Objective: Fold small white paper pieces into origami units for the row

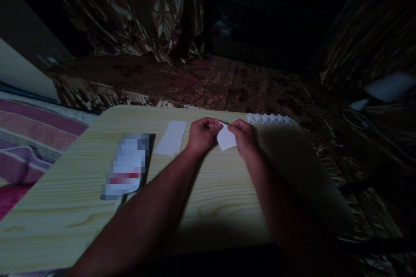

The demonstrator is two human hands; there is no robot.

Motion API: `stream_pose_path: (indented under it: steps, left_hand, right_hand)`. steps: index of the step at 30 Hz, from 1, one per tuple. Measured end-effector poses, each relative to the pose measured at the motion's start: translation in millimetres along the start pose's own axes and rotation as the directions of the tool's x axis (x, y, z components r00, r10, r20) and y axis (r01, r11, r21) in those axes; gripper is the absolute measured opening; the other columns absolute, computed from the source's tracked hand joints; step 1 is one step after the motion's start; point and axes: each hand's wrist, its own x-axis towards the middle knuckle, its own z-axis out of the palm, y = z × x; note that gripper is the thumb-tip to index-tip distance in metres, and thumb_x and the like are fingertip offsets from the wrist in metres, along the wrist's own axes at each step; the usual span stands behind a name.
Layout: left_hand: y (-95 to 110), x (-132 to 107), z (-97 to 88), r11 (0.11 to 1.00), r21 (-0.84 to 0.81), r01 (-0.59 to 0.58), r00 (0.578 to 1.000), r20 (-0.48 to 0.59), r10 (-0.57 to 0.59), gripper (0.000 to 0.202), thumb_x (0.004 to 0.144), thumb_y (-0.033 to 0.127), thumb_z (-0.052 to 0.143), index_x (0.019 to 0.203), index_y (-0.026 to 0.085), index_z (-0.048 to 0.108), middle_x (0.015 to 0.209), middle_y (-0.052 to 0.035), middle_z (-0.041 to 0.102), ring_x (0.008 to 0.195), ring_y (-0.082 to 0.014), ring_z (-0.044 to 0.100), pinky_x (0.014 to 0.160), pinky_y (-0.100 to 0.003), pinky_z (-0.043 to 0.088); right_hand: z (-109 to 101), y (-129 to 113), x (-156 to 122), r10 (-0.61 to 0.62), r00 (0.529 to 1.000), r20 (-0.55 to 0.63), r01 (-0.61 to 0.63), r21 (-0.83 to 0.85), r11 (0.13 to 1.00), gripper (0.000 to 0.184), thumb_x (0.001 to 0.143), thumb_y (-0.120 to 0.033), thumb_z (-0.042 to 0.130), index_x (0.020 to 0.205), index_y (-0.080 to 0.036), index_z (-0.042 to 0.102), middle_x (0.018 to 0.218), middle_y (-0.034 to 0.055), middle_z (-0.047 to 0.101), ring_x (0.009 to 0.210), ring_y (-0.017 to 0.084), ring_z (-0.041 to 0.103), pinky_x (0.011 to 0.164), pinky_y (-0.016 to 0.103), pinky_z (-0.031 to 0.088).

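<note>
Between my hands, just above the wooden table (208,201), is a small piece of white paper (226,139) with a pointed lower edge. My left hand (202,135) pinches its upper left corner between thumb and fingers. On the opposite side, my right hand (244,135) grips the upper right edge, fingers curled. A stack of white paper strips (172,137) lies flat to the left of my left hand. Several small folded white paper pieces (265,118) stand in a row along the far edge, beyond my right hand.
A phone-like device (128,166), its screen blurred out, lies at the left with a cable running from it. Behind the table is a ledge with patterned brown cloth (195,80) under curtains (156,8). Striped bedding (35,130) is at left; a pale lamp-like object (390,86) is at right.
</note>
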Motion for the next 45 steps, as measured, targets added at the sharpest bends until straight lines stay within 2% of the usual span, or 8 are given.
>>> stream_pose_path:
  steps: [11, 14, 17, 21, 27, 33, 37, 45]
  left_hand:
    - [-5.8, 2.1, -2.5, 0.999, -0.003, -0.036, 0.998, 0.055, 0.036, 0.032, 0.063, 0.038, 0.078, 0.081, 0.013, 0.071, 0.068, -0.0040, 0.067, 0.057, -0.0111, 0.055, 0.057, -0.024, 0.042]
    - [-7.1, 2.5, -2.8, 0.999, 0.021, -0.043, 0.998, 0.049, 0.042, 0.031, 0.064, 0.040, 0.076, 0.080, 0.013, 0.071, 0.066, -0.0034, 0.066, 0.056, -0.0106, 0.052, 0.054, -0.023, 0.040]
    - [-4.9, 0.8, -2.8, 0.996, 0.068, -0.054, 0.995, 0.087, 0.047, 0.032, 0.068, 0.042, 0.073, 0.081, 0.013, 0.071, 0.067, -0.0035, 0.065, 0.056, -0.0105, 0.051, 0.054, -0.023, 0.040]
    - [-0.8, -2.3, -3.2, 0.988, 0.143, -0.055, 0.988, 0.154, 0.033, 0.029, 0.069, 0.042, 0.070, 0.071, 0.013, 0.069, 0.061, -0.0016, 0.061, 0.052, -0.0097, 0.047, 0.051, -0.022, 0.036]
    - [-2.2, -3.2, -4.0, 0.979, 0.182, -0.087, 0.980, 0.194, 0.051, 0.032, 0.073, 0.043, 0.065, 0.059, 0.015, 0.058, 0.051, 0.0003, 0.054, 0.045, -0.0089, 0.042, 0.045, -0.022, 0.030]
    - [-3.4, -1.0, -3.5, 0.989, 0.132, -0.062, 0.990, 0.133, 0.044, 0.028, 0.071, 0.040, 0.067, 0.060, 0.015, 0.058, 0.052, 0.0016, 0.052, 0.046, -0.0078, 0.039, 0.045, -0.022, 0.029]
    - [-4.1, 0.5, -3.6, 0.985, 0.143, -0.097, 0.991, 0.106, 0.083, 0.026, 0.072, 0.038, 0.066, 0.062, 0.015, 0.059, 0.055, 0.0015, 0.053, 0.049, -0.0082, 0.042, 0.048, -0.022, 0.032]
    - [-5.1, 3.2, -3.5, 0.988, 0.101, -0.114, 0.991, -0.063, 0.121, 0.022, 0.073, 0.038, 0.064, 0.078, 0.017, 0.060, 0.064, 0.0016, 0.056, 0.052, -0.0085, 0.046, 0.046, -0.020, 0.035]
  right_hand:
    - [-3.8, 2.5, 3.6, -0.008, 0.999, -0.038, 0.009, 0.011, 1.000, 0.015, 0.062, -0.030, 0.066, 0.062, -0.019, 0.056, 0.051, -0.0050, 0.053, 0.048, 0.012, 0.047, 0.044, 0.024, 0.034]
    - [-4.2, 4.1, 4.3, -0.016, 0.999, -0.042, 0.016, 0.003, 1.000, 0.015, 0.062, -0.031, 0.066, 0.064, -0.019, 0.057, 0.052, -0.0049, 0.054, 0.048, 0.012, 0.048, 0.044, 0.024, 0.034]
    - [-4.8, 4.9, 4.8, -0.021, 0.999, -0.044, 0.021, -0.010, 1.000, 0.015, 0.063, -0.031, 0.065, 0.063, -0.019, 0.056, 0.052, -0.0050, 0.053, 0.049, 0.012, 0.047, 0.045, 0.024, 0.034]
    - [-5.9, 5.2, 6.0, -0.025, 0.999, -0.034, 0.025, -0.012, 1.000, 0.016, 0.063, -0.032, 0.066, 0.063, -0.019, 0.056, 0.052, -0.0052, 0.052, 0.050, 0.012, 0.046, 0.046, 0.024, 0.034]
    - [-7.8, 6.4, 8.1, -0.025, 0.998, -0.062, 0.026, 0.020, 0.999, 0.017, 0.062, -0.033, 0.066, 0.065, -0.019, 0.057, 0.054, -0.0048, 0.054, 0.052, 0.012, 0.048, 0.048, 0.024, 0.035]
    - [-6.4, 6.5, 7.4, -0.027, 0.998, -0.052, 0.028, 0.027, 0.999, 0.018, 0.063, -0.034, 0.067, 0.066, -0.019, 0.058, 0.056, -0.0049, 0.054, 0.053, 0.012, 0.047, 0.050, 0.024, 0.036]
    - [-4.6, 4.6, 5.5, -0.040, 0.997, -0.060, 0.043, 0.042, 0.998, 0.017, 0.064, -0.033, 0.066, 0.066, -0.018, 0.057, 0.057, -0.0050, 0.055, 0.053, 0.011, 0.048, 0.050, 0.024, 0.036]
    - [0.1, 2.1, -0.1, -0.068, 0.990, 0.123, 0.075, -0.055, 0.996, 0.009, 0.067, -0.026, 0.061, 0.066, -0.018, 0.058, 0.053, -0.0043, 0.057, 0.047, 0.009, 0.047, 0.048, 0.023, 0.035]
